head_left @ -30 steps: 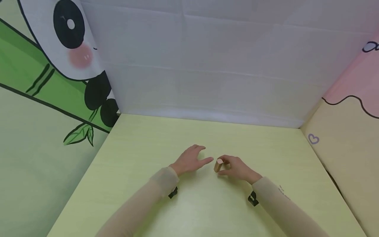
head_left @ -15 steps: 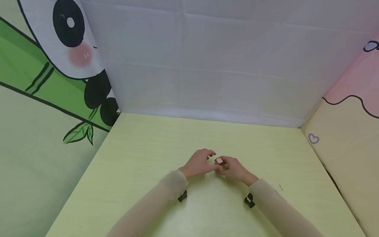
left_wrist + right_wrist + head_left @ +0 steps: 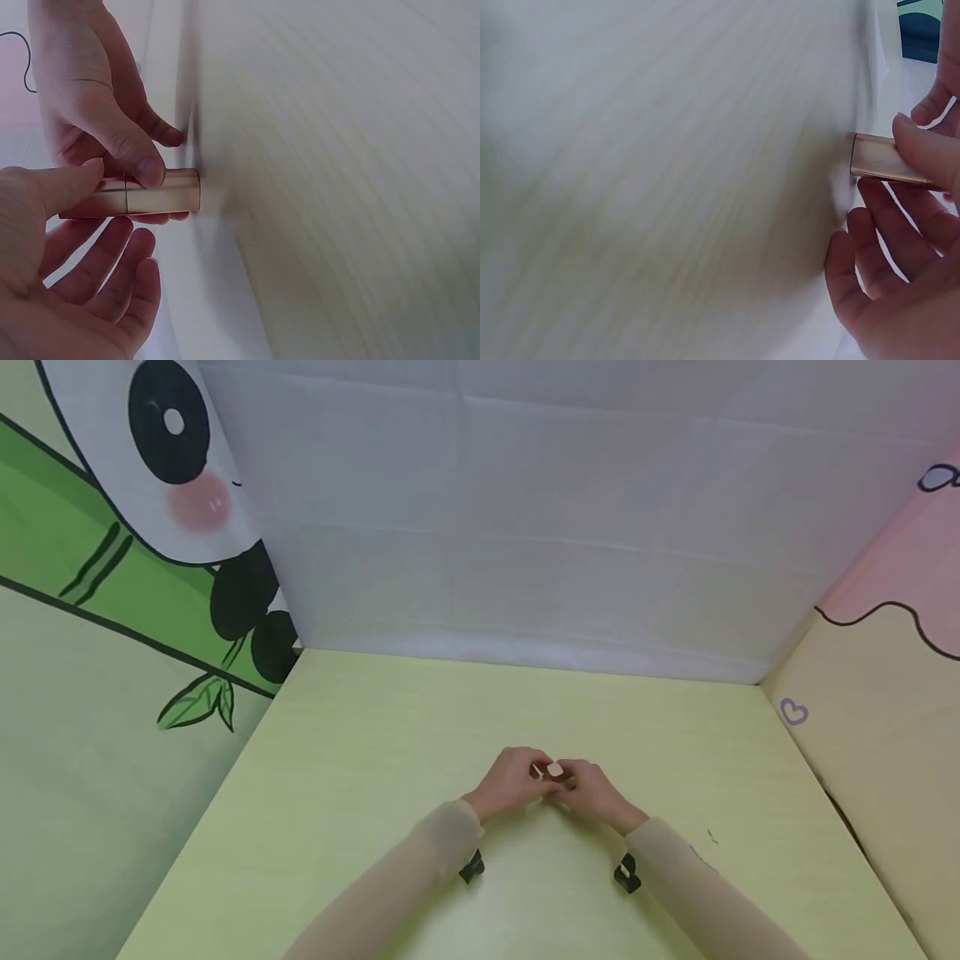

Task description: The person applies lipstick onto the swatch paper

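A shiny rose-gold lipstick tube (image 3: 169, 196), crossed by a thin seam, stands upright between both hands; its pale flat top (image 3: 555, 770) shows in the head view. My left hand (image 3: 512, 783) pinches the upper part, thumb on one side and fingers on the other. Lower down, my right hand (image 3: 597, 795) pinches the tube, its thumb near the seam in the left wrist view. In the right wrist view the lower end of the lipstick (image 3: 874, 156) sticks out close to the table surface; whether it touches is unclear.
The pale yellow-green table (image 3: 375, 718) spreads around both hands. A white sheet (image 3: 510, 527) rises behind it, with a panda-and-bamboo panel (image 3: 150, 568) on the left and a pink and cream panel (image 3: 892, 693) on the right. Black wrist devices (image 3: 627, 873) hang under the sleeves.
My left hand has moved right to the lipstick, and its open fingers have closed on the upper part. The right hand has kept its hold, and its forearm has shifted slightly left.
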Demonstrator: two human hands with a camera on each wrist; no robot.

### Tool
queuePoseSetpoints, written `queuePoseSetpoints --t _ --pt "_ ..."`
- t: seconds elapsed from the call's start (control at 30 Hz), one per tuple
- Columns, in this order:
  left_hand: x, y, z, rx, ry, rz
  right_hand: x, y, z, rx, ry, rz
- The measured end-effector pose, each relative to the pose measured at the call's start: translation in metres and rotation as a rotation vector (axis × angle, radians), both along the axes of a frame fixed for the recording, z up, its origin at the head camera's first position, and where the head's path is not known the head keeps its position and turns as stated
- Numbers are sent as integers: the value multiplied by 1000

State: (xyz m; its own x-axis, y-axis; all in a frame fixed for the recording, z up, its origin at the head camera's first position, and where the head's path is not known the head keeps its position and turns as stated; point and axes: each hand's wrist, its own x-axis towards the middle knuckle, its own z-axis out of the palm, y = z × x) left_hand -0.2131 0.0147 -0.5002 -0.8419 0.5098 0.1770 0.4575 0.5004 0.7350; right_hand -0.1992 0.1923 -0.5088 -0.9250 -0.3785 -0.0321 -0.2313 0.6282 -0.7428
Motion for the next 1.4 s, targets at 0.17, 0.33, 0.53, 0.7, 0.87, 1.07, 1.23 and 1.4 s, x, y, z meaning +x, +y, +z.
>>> queuePoseSetpoints --t 0.17,0.33,0.53,0.7,0.87,1.07,1.23,1.4 --pt "1 -2 -1 5 18 1 1 -1 0 -8 15 27" --pt "1 -2 1 23 22 -21 3 0 4 -1 16 28" --pt "2 -1 6 38 32 -27 6 2 4 -1 26 22" --pt "1 0 7 55 49 -38 6 4 2 -10 41 11" --pt "0 1 8 79 27 -20 6 5 4 1 58 -5" --pt "-2 2 12 79 10 11 4 6 5 18 53 -5" --pt "-1 3 15 117 17 24 5 8 3 0 71 2" --pt "0 3 22 152 25 42 4 9 3 1 91 14"
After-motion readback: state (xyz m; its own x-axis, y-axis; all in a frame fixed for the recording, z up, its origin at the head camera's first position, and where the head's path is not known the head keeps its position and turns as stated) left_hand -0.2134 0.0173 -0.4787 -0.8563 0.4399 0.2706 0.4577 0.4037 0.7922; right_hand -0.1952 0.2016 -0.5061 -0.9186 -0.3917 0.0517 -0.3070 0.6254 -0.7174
